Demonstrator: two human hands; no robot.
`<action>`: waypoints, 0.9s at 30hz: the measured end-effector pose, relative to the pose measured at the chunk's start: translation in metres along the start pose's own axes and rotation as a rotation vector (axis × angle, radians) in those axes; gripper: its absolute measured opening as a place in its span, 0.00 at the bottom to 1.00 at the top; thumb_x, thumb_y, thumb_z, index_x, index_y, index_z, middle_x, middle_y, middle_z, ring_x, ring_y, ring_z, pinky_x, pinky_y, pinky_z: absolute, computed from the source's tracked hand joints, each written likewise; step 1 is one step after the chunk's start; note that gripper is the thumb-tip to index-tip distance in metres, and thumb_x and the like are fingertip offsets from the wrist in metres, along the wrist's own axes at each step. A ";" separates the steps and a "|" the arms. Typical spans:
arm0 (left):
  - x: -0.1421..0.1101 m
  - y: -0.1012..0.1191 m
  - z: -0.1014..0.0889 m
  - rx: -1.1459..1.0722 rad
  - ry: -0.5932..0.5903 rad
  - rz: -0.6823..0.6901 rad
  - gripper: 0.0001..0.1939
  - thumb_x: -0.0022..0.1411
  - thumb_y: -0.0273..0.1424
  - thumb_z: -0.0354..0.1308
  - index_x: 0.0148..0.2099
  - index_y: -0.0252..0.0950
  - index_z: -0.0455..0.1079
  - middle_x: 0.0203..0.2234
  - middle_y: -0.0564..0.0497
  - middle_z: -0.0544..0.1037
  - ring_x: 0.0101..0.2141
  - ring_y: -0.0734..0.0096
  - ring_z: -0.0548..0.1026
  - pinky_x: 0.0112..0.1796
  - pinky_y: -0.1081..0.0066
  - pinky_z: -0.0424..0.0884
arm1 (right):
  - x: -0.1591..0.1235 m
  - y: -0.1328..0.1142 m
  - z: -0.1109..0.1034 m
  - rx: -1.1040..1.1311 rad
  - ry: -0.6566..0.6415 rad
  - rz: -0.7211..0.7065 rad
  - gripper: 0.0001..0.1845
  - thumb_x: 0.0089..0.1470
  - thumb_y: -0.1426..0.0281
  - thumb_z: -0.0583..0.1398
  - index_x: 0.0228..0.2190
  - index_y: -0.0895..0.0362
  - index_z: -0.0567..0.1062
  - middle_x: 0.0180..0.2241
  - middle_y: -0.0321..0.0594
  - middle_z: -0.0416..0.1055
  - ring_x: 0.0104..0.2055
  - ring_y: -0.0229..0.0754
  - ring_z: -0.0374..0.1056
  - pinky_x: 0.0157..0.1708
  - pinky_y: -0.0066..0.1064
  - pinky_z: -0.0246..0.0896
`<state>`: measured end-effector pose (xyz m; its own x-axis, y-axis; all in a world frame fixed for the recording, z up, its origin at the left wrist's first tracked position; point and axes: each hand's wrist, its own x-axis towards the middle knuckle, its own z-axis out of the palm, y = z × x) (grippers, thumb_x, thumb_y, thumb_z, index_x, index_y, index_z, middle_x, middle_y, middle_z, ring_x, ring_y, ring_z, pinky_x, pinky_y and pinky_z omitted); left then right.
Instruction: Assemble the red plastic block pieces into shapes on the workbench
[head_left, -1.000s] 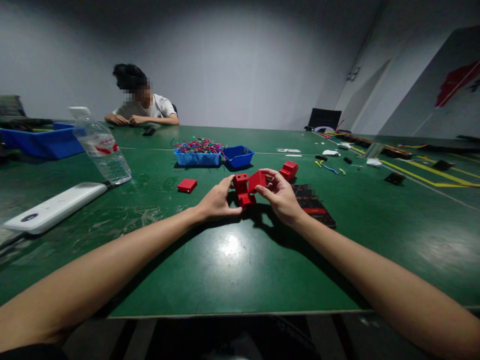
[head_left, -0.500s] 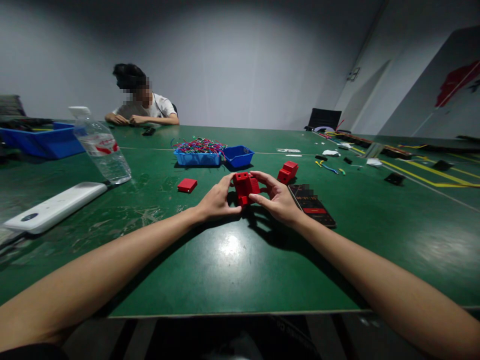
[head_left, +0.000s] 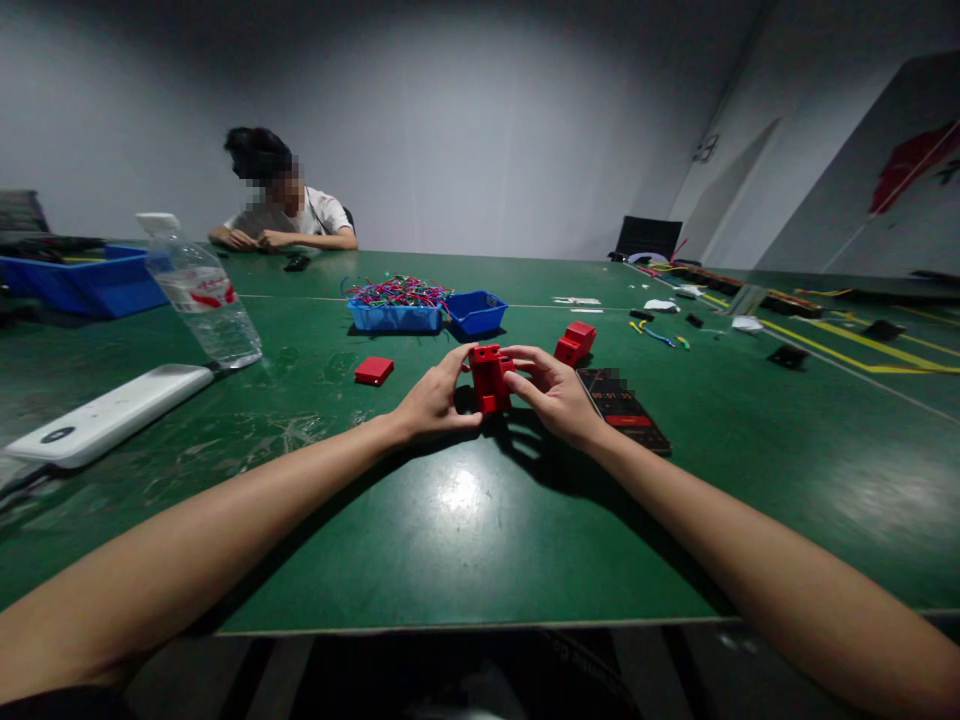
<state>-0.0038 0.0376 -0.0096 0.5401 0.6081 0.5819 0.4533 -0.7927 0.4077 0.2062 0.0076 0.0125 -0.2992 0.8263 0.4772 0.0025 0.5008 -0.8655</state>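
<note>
Between both hands, just over the green table (head_left: 465, 560), is a red plastic block (head_left: 487, 378) with a recess in the side towards me. My left hand (head_left: 439, 398) grips its left side, thumb low and fingers at the top. On its right side, my right hand (head_left: 555, 395) pinches the block with thumb and fingertips; whether a separate red part sits there I cannot tell. A flat red square piece (head_left: 373, 371) lies to the left of my left hand. Behind my right hand stands another red block (head_left: 575, 343), and a phone (head_left: 626, 412) lies beside that hand.
A blue tray of coloured wires (head_left: 396, 316) and a smaller blue tray (head_left: 477, 314) stand ahead. At left are a water bottle (head_left: 210, 300), a white power strip (head_left: 112, 412) and a blue bin (head_left: 90, 282). Cutters (head_left: 656, 335) lie at right. A person (head_left: 289, 215) sits across the table.
The red block has turned slightly between my hands, so its recess shows more. My right thumb and fingers have shifted a little on it. Everything else is unchanged.
</note>
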 end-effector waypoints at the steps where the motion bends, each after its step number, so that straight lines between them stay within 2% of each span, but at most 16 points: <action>1: 0.000 0.000 0.000 0.002 -0.004 0.003 0.45 0.51 0.37 0.65 0.66 0.36 0.47 0.61 0.36 0.63 0.59 0.50 0.66 0.59 0.52 0.64 | 0.000 0.000 0.000 -0.002 0.006 -0.006 0.18 0.52 0.63 0.65 0.46 0.50 0.74 0.51 0.43 0.71 0.52 0.47 0.69 0.51 0.41 0.67; 8: -0.001 -0.002 0.001 -0.016 -0.012 -0.024 0.47 0.51 0.36 0.66 0.67 0.37 0.46 0.61 0.36 0.63 0.55 0.52 0.70 0.55 0.53 0.69 | 0.000 0.009 0.002 0.065 0.051 0.095 0.24 0.51 0.61 0.66 0.49 0.49 0.70 0.50 0.42 0.70 0.50 0.45 0.69 0.46 0.36 0.69; 16: -0.001 -0.003 0.001 -0.016 0.002 -0.014 0.47 0.52 0.35 0.64 0.68 0.39 0.44 0.62 0.37 0.62 0.56 0.52 0.69 0.55 0.53 0.68 | 0.001 0.008 0.001 0.097 0.039 0.184 0.22 0.51 0.60 0.65 0.47 0.51 0.70 0.38 0.38 0.75 0.38 0.40 0.71 0.38 0.32 0.66; 27: -0.002 -0.004 0.001 -0.007 -0.009 -0.025 0.47 0.52 0.36 0.64 0.68 0.40 0.43 0.63 0.38 0.60 0.57 0.52 0.68 0.55 0.53 0.69 | 0.000 0.008 -0.002 0.086 -0.026 0.194 0.20 0.55 0.60 0.61 0.48 0.52 0.69 0.41 0.38 0.74 0.40 0.40 0.70 0.30 0.28 0.62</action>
<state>-0.0061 0.0400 -0.0126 0.5349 0.6277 0.5656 0.4618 -0.7777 0.4265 0.2080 0.0127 0.0058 -0.3259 0.8974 0.2973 -0.0188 0.3083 -0.9511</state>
